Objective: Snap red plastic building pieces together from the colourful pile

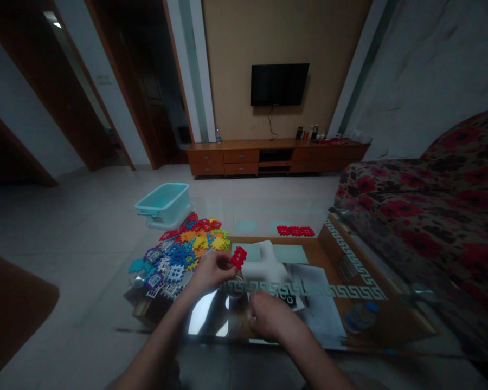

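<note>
My left hand (210,272) is closed in a pinch on a red interlocking plastic tile (238,257), held upright just above the glass table (361,295). Left of it lies a heap of coloured tiles (179,250) in red, orange, yellow, blue, purple and white. My right hand (270,317) rests lower on the glass with its fingers curled; what they hold, if anything, is hidden. A short row of joined red tiles (295,231) lies farther back on the table. A white cross-shaped object (266,264) sits just behind the held tile.
A turquoise plastic tub (163,203) stands behind the heap. A flowered sofa (431,206) fills the right side. A water bottle (360,316) shows under the glass. A wooden TV cabinet (276,156) and wall TV (279,84) are across the tiled floor.
</note>
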### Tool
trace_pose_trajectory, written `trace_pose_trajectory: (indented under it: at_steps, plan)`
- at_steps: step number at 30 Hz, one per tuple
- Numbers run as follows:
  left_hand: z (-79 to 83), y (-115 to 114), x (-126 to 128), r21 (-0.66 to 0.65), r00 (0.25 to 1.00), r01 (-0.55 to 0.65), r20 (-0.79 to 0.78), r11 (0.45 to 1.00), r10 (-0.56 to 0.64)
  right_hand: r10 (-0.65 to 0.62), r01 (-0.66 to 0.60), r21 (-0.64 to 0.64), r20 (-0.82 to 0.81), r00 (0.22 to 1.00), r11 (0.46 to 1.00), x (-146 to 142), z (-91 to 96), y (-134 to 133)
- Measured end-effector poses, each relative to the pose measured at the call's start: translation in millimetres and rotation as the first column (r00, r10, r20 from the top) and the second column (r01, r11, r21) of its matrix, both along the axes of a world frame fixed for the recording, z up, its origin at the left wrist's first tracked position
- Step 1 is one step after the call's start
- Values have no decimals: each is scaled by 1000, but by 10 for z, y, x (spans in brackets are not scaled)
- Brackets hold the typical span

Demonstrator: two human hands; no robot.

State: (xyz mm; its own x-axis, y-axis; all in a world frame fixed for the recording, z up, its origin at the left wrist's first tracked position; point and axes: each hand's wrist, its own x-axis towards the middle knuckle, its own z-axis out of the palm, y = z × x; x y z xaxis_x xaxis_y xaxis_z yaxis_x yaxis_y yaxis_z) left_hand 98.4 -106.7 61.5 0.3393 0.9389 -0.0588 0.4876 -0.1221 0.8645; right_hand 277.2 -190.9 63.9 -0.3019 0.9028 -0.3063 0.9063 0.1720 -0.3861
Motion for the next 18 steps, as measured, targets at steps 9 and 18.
trace_pose_trajectory:
  at_steps: [9, 18]
  plan:
    - [-160, 708, 240, 269, 855, 322, -495, 908, -157, 193, -178, -99, 164, 967, 979, -456, -83, -220]
    - [-402, 1558, 661, 153, 663, 523, -691, 838, -288, 120, -35, -335, 236, 964, 942, -909, -445, -188]
